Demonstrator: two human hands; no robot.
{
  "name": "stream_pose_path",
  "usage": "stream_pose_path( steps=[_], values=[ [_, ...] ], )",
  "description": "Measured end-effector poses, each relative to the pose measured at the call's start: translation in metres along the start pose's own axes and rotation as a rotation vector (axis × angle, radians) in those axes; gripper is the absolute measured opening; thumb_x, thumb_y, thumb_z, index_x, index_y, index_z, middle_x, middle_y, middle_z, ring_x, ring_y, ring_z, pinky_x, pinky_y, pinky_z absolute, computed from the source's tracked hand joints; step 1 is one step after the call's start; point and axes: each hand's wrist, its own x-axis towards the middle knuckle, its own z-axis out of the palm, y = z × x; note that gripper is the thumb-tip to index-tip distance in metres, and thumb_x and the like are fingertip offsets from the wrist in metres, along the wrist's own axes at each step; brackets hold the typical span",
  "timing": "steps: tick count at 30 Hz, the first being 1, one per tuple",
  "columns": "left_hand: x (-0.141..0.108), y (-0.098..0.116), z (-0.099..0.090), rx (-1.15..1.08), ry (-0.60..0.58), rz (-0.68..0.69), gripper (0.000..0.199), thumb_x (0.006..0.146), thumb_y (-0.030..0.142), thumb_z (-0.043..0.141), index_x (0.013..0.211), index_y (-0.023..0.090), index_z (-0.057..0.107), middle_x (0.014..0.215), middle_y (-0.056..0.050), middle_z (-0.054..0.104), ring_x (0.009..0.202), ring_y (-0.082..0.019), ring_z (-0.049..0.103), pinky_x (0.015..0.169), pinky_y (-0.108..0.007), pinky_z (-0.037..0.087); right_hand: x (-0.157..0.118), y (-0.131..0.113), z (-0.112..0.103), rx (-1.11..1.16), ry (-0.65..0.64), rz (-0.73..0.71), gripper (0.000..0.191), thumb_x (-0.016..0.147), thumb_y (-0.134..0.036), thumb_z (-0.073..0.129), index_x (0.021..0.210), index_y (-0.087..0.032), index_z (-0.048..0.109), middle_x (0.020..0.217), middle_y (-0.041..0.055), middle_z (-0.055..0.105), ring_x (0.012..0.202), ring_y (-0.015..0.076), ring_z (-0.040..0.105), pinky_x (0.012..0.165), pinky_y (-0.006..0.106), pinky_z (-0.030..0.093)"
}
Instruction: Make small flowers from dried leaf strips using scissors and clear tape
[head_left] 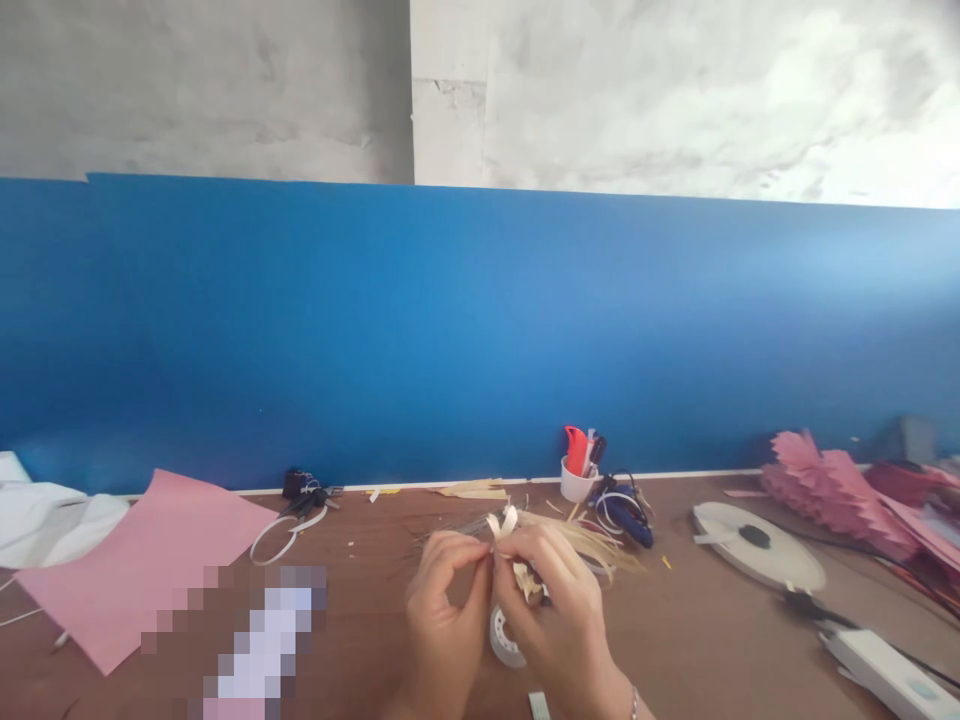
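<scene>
My left hand (448, 590) and my right hand (559, 590) meet over the middle of the table, each with thumb and forefinger pinched together. Between the fingertips is a small cream petal-shaped piece (502, 522), its two curled tips standing up; its lower part is hidden by my fingers. More curled cream pieces (528, 580) show beneath my right hand. Partly covered by that hand, a white tape roll (501, 645) lies on the table. Long straw-coloured strips (592, 545) spread out behind my hands.
At the back stands a white cup (576, 482) of pens and a red-handled tool. Pink paper (150, 560) lies left, near a white cable loop (276, 545). To the right are a flat white reel (787, 560), pleated pink paper (832, 485) and a power strip (885, 665). A blue partition (480, 330) borders the table.
</scene>
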Motion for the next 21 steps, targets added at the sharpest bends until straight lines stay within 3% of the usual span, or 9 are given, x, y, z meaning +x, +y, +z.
stream_pose_path(
  steps=[8,10,14,16,18,21],
  values=[
    [0.013,0.010,0.004,-0.364,-0.082,-0.626,0.008,0.068,0.023,0.073,0.074,0.017,0.072,0.077,-0.005,0.072,0.077,-0.019,0.063,0.075,-0.029,0.049,0.007,0.018,-0.012,-0.026,-0.117,-0.225,0.023,0.083,-0.001,0.051,0.092,-0.021,0.056,0.087,0.0061,0.064,0.076,0.0184,0.057,0.066,0.032,0.046],
    [0.016,0.011,0.004,-0.457,-0.092,-0.699,0.010,0.066,0.023,0.076,0.072,0.017,0.072,0.076,-0.004,0.071,0.076,-0.018,0.061,0.076,-0.028,0.047,0.007,0.021,-0.015,-0.041,-0.141,-0.249,0.025,0.083,-0.001,0.051,0.094,-0.022,0.058,0.086,0.0061,0.064,0.077,0.0187,0.058,0.065,0.032,0.046],
    [0.020,0.007,0.003,-0.503,-0.059,-0.721,0.012,0.062,0.024,0.078,0.068,0.017,0.070,0.070,0.000,0.068,0.073,-0.015,0.057,0.073,-0.023,0.045,0.007,0.024,-0.014,-0.005,-0.143,-0.223,0.029,0.082,-0.002,0.050,0.098,-0.024,0.062,0.086,0.0054,0.064,0.075,0.0183,0.058,0.065,0.031,0.045],
    [0.021,0.002,0.001,-0.454,-0.049,-0.690,0.012,0.062,0.024,0.078,0.067,0.018,0.070,0.069,0.000,0.066,0.072,-0.014,0.056,0.071,-0.023,0.044,0.008,0.024,-0.011,0.089,-0.094,-0.082,0.024,0.083,-0.007,0.049,0.096,-0.022,0.063,0.084,0.0051,0.063,0.071,0.0174,0.057,0.063,0.029,0.045],
    [0.020,-0.006,-0.001,-0.372,-0.058,-0.606,0.010,0.064,0.024,0.077,0.066,0.018,0.069,0.070,0.000,0.065,0.073,-0.015,0.055,0.072,-0.024,0.043,0.011,0.022,-0.009,0.209,-0.054,0.194,0.013,0.085,-0.016,0.050,0.087,-0.020,0.063,0.077,0.0041,0.063,0.065,0.0163,0.056,0.058,0.027,0.043],
    [0.019,-0.016,-0.005,-0.263,-0.153,-0.469,0.006,0.070,0.024,0.072,0.068,0.019,0.069,0.077,-0.002,0.065,0.079,-0.017,0.056,0.076,-0.026,0.042,0.018,0.017,-0.008,0.430,-0.107,0.605,0.023,0.085,-0.035,0.054,0.072,-0.017,0.063,0.064,0.0018,0.060,0.059,0.0149,0.052,0.055,0.026,0.040]
  ],
)
